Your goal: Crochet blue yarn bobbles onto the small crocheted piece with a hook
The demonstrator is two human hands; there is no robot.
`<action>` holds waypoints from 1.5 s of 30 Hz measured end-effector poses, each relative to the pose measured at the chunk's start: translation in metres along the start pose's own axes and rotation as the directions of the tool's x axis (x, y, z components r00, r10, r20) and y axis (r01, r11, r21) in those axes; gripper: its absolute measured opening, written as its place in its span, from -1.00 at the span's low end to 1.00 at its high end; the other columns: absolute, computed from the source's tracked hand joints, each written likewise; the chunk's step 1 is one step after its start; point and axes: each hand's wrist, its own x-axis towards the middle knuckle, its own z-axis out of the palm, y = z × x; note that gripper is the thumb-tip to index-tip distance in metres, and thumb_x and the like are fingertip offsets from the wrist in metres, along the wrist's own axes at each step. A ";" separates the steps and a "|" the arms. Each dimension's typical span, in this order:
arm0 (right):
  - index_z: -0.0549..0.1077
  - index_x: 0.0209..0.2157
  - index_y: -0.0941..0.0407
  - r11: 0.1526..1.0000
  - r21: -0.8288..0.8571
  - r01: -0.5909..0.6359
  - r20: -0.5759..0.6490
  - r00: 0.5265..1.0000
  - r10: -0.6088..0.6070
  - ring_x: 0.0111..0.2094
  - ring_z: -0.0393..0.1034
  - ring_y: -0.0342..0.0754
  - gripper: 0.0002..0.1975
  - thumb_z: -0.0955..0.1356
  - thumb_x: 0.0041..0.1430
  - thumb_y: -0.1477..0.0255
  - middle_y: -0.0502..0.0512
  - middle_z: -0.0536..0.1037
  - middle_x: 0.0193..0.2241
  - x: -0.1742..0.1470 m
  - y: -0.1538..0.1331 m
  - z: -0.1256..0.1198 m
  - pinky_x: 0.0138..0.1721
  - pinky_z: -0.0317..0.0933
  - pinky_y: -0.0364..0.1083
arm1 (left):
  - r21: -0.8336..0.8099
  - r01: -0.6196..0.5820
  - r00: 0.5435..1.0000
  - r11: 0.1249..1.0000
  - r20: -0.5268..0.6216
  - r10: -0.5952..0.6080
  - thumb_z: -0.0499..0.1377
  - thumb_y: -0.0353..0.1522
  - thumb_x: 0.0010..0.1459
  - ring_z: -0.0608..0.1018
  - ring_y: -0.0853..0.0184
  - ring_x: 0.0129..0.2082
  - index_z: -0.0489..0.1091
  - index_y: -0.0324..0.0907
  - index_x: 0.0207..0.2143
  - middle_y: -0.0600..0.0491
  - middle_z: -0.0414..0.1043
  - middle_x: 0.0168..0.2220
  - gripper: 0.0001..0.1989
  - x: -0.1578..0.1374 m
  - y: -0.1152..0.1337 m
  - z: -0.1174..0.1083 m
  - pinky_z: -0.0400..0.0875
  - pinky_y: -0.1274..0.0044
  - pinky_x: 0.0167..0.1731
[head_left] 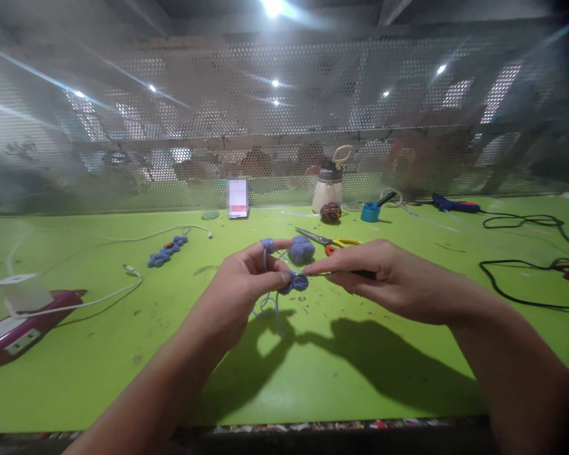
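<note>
Blue-violet yarn piece (299, 282), pinched by your left hand (241, 281) above the middle of the green surface (123, 385), between its front and back edges. Your right hand (393, 278) grips a slender, dark-handled tool (367, 274); its long axis runs roughly parallel to the front edge, the tip too small to make out at the yarn piece. The work lies left of your right hand; your left, touching it, is nearer. The yarn ball (302, 250) sits beyond, toward the back edge.

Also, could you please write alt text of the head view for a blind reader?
A left hand pinches a small blue yarn piece while the right hand holds a thin dark-handled tool at it. Beyond them, on a green table, are a blue yarn ball, scissors and a phone.
</note>
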 end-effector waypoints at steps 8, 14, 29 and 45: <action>0.51 0.06 0.02 0.996 -0.091 -0.015 0.023 1.000 0.017 -0.48 0.33 -0.16 -0.64 0.23 0.33 0.50 0.02 0.55 -0.44 0.003 -0.003 0.004 -0.42 0.11 -0.16 | 0.025 -0.012 1.000 1.000 0.021 0.011 0.32 -0.48 -0.03 0.42 0.42 -0.44 0.46 -0.23 -0.05 0.13 0.42 -0.47 -0.57 0.001 -0.003 -0.001 0.28 0.51 -0.31; 0.53 0.03 0.02 0.993 -0.118 -0.026 0.016 0.999 0.028 -0.46 0.36 -0.14 -0.62 0.23 0.30 0.56 0.04 0.58 -0.40 0.004 -0.005 0.005 -0.40 0.13 -0.16 | 0.084 -0.053 0.998 0.995 0.019 0.051 0.31 -0.49 -0.01 0.44 0.42 -0.44 0.45 -0.20 -0.04 0.13 0.42 -0.47 -0.58 0.001 -0.004 -0.001 0.29 0.51 -0.32; 0.55 0.00 0.03 0.991 -0.116 -0.073 -0.061 0.996 0.066 -0.41 0.40 -0.10 -0.57 0.25 0.20 0.64 0.07 0.62 -0.34 0.007 -0.007 0.011 -0.37 0.17 -0.14 | 0.261 -0.123 0.986 0.957 -0.078 0.148 0.34 -0.44 -0.07 0.47 0.34 -0.43 0.43 -0.24 -0.01 0.11 0.42 -0.47 -0.51 -0.002 0.000 0.005 0.34 0.47 -0.33; 0.34 0.09 0.14 0.400 0.866 -0.300 0.066 0.861 0.504 -0.69 0.13 -0.26 -0.48 0.44 0.10 0.34 -0.07 0.40 -0.59 0.021 -0.011 0.043 -0.70 -0.13 -0.23 | 0.441 -0.397 0.818 0.805 -0.227 0.528 0.31 -0.51 -0.05 0.47 0.31 -0.43 0.37 -0.10 0.12 0.14 0.43 -0.49 -0.38 -0.010 -0.005 0.017 0.35 0.44 -0.20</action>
